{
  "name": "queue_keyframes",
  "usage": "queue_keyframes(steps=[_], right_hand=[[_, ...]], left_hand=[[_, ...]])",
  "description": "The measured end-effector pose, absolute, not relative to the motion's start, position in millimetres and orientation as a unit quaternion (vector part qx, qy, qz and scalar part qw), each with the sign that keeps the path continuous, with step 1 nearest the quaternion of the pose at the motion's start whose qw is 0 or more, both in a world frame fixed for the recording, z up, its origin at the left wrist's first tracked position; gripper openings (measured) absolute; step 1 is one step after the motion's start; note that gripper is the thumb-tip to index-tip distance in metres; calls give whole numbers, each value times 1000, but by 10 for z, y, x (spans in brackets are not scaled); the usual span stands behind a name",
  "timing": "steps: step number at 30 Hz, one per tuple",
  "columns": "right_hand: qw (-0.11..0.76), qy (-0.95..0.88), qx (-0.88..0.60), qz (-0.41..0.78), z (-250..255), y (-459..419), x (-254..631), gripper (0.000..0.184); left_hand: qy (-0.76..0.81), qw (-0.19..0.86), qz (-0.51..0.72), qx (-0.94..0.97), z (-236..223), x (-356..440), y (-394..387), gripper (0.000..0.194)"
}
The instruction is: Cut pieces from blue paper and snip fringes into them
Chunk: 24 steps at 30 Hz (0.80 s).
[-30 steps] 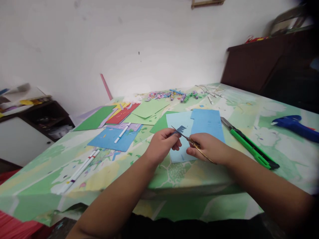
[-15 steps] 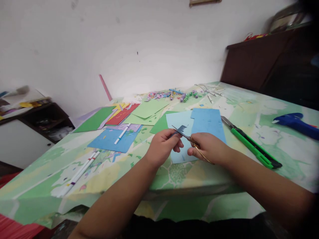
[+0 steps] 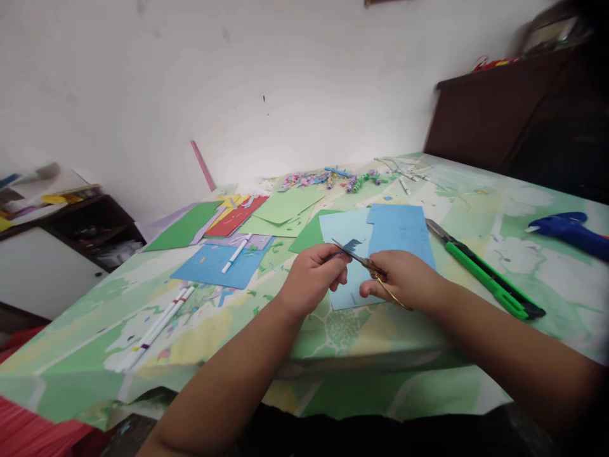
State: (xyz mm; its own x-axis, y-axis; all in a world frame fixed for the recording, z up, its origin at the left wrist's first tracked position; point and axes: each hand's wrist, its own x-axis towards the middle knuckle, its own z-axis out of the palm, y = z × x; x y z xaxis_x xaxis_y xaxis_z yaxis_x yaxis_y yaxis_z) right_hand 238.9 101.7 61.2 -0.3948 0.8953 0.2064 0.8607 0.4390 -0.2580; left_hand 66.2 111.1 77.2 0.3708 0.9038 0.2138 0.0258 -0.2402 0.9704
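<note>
My right hand (image 3: pixel 404 279) is closed on a pair of scissors (image 3: pixel 365 261) with gold-coloured handles, its blades pointing left. Pinched in the fingers of my left hand (image 3: pixel 314 276) is a small dark blue piece of paper (image 3: pixel 352 246) with a jagged, fringed edge. The scissor blades lie across this piece, right at my left fingertips. Below both hands, a light blue sheet (image 3: pixel 354 289) rests on the table, and a brighter blue sheet (image 3: pixel 402 231) with a notched corner overlaps it.
A green utility knife (image 3: pixel 485 273) lies right of my right hand, with a blue glue gun (image 3: pixel 571 231) beyond. Leftward are white markers (image 3: pixel 162 327), a blue sheet (image 3: pixel 216 265), a red sheet (image 3: pixel 235 216) and green sheets (image 3: pixel 285 206). Paper scraps and curled strips (image 3: pixel 361 182) lie at the back.
The camera view has shifted slightly, so the table's things sit a little further right and higher. Both hands keep nearly the same pose, scissors still across the dark blue paper.
</note>
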Motion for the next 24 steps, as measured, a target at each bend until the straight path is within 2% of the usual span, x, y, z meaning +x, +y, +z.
queue_keyframes(steps=[13, 20, 24], right_hand=[[165, -825, -537, 59, 601, 1024, 2392, 43], [164, -832, -525, 68, 603, 1029, 2404, 40], [168, -834, -518, 86, 607, 1019, 2388, 40]], left_hand=[[360, 498, 435, 658, 798, 663, 1082, 14], [366, 480, 485, 633, 800, 645, 1102, 20], [379, 474, 462, 647, 793, 660, 1091, 19]])
